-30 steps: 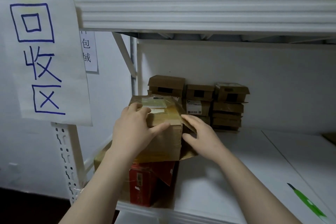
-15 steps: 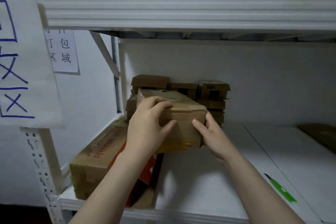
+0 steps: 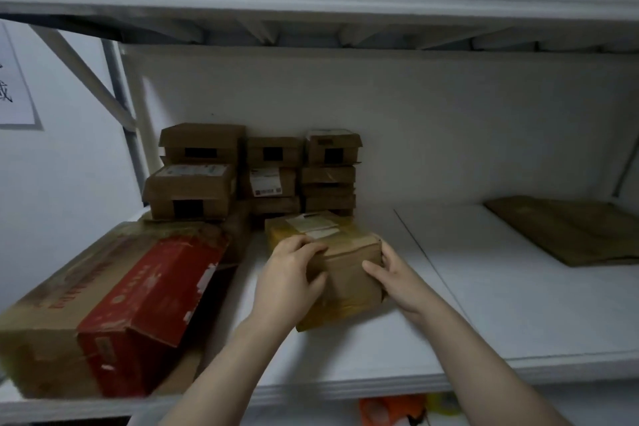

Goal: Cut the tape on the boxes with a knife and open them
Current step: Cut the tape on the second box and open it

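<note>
Starting at the left, a paper sign (image 3: 15, 79) hangs on the wall outside the rack, and below it a long red and brown carton (image 3: 114, 304) lies on its side along the shelf (image 3: 518, 315). Behind its far end, small brown boxes (image 3: 262, 169) are stacked against the back wall, probably the pile waiting to be opened. In front of that stack, at the middle of the shelf, is the taped box (image 3: 345, 270) now being handled, a pale label on its top. The left hand (image 3: 290, 277) grips its near left corner, fingers curled over the top edge and thumb on the front face. The right hand (image 3: 397, 280) clasps the right side, thumb on the front. Holding from both sides likely keeps the box square while it is placed on open shelf, where the tape can be reached. Whether its base rests fully on the shelf is hard to tell. No knife is in view, so cutting looks not yet begun. Further right the shelf runs to a flattened piece of cardboard (image 3: 570, 228) lying well apart from the box.
</note>
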